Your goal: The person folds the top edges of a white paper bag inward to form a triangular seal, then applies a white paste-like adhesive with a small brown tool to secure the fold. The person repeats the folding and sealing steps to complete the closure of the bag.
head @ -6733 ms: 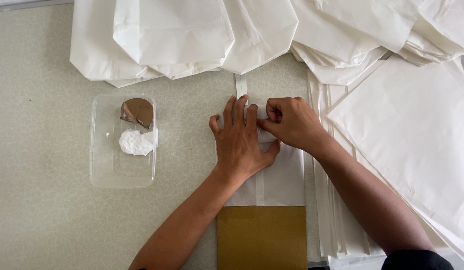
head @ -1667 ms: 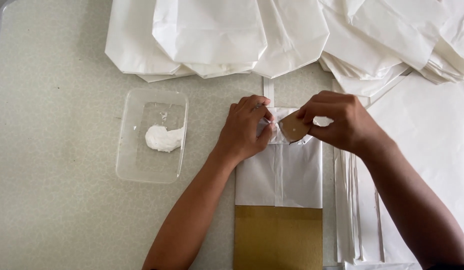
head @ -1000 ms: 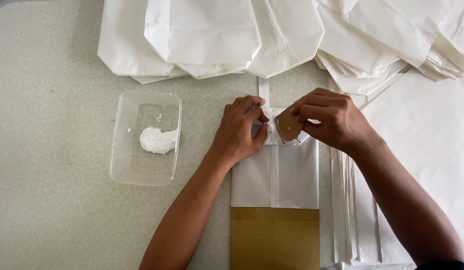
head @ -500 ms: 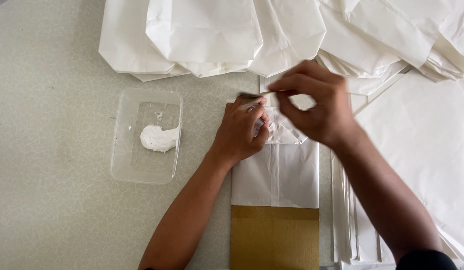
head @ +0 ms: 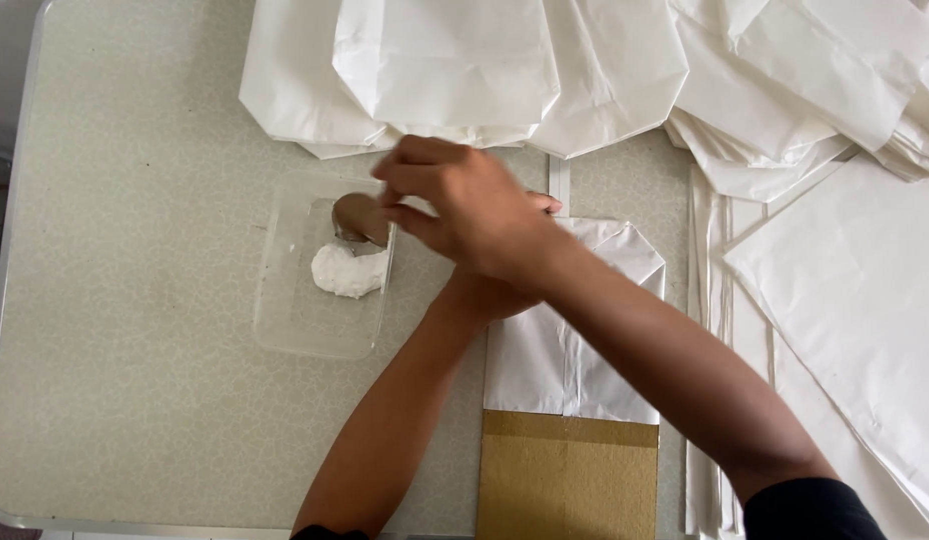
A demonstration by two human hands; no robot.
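My right hand (head: 465, 215) reaches left across my other arm and pinches a small brown cardboard scrap (head: 357, 217). The scrap's tip touches a lump of white paste (head: 345, 270) inside a clear plastic tray (head: 285, 330). My left hand (head: 480, 295) lies mostly hidden beneath the right one, resting on the folded top end of a flat white paper bag (head: 585, 340). One of its fingertips shows on the bag's top edge. The bag's lower end lies on a brown cardboard sheet (head: 570, 480).
A heap of white paper bags (head: 455, 70) covers the far side of the speckled table. More flat bags (head: 855, 290) are stacked at the right. The table's metal-rimmed edge (head: 13, 250) runs down the left.
My right hand has swung left from the bag's folded end to the tray, carrying the brown scrap onto the paste. My left hand has stayed on the bag.
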